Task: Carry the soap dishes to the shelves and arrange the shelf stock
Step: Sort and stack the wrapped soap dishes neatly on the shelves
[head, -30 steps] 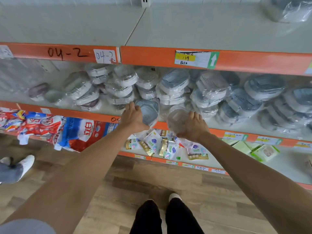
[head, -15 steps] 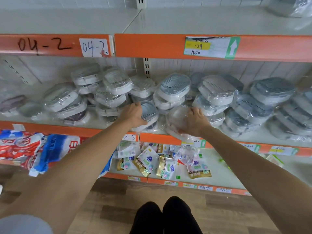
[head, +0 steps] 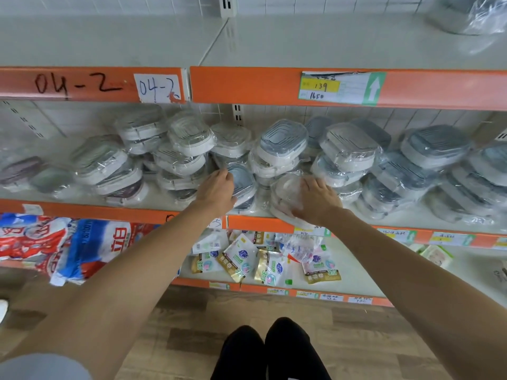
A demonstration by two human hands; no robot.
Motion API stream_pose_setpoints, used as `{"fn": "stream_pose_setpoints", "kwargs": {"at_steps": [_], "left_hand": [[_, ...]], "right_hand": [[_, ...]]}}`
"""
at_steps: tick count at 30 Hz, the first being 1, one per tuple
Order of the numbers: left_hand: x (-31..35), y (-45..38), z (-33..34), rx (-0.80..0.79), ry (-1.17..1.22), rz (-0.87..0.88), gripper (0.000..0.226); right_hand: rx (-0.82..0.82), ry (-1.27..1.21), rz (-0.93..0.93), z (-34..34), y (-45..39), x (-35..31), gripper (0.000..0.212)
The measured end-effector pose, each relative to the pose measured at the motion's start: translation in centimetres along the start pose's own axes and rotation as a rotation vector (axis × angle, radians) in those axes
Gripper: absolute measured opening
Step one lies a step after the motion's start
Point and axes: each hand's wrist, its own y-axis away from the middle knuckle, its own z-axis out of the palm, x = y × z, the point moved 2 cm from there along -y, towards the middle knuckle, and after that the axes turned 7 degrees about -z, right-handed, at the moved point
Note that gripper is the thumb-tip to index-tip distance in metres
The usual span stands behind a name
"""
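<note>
Both my hands reach onto the middle shelf (head: 153, 200) among plastic-wrapped soap dishes. My left hand (head: 216, 192) grips a blue-grey wrapped dish (head: 242, 182) standing at the shelf's front, fingers curled over its left edge. My right hand (head: 314, 200) holds a clear whitish wrapped dish (head: 286, 187) tilted at the shelf's front lip, fingers over its right side. Piles of white and grey soap dishes (head: 348, 149) fill the shelf behind and on both sides.
The orange-edged upper shelf (head: 247, 85) carries labels "04-2" and a price tag. Below lie small sachets (head: 241, 259) and red-blue detergent bags (head: 68, 245). A wrapped item (head: 472, 15) sits top right. My dark trouser legs (head: 269, 349) stand on wood floor.
Both hands moved up and forward with their dishes, from below the shelf's lip onto the middle shelf among the stacks. My view came closer to the shelf.
</note>
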Motion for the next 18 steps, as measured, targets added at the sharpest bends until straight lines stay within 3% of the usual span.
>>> {"fn": "stream_pose_setpoints", "kwargs": {"at_steps": [4, 10, 18], "left_hand": [[0.1, 1.3, -1.8, -0.037, -0.023, 0.047, 0.050], [0.1, 3.6, -5.1, -0.181, -0.028, 0.077, 0.047], [1.7, 6.9, -10.0, -0.330, -0.047, 0.233, 0.040]], "right_hand": [[-0.039, 0.011, -0.016, -1.4, 1.1, -0.3, 0.083], [-0.068, 0.037, -0.060, -4.0, 4.2, -1.3, 0.061], [-0.218, -0.092, -0.092, -9.5, 10.1, -2.4, 0.063]]}}
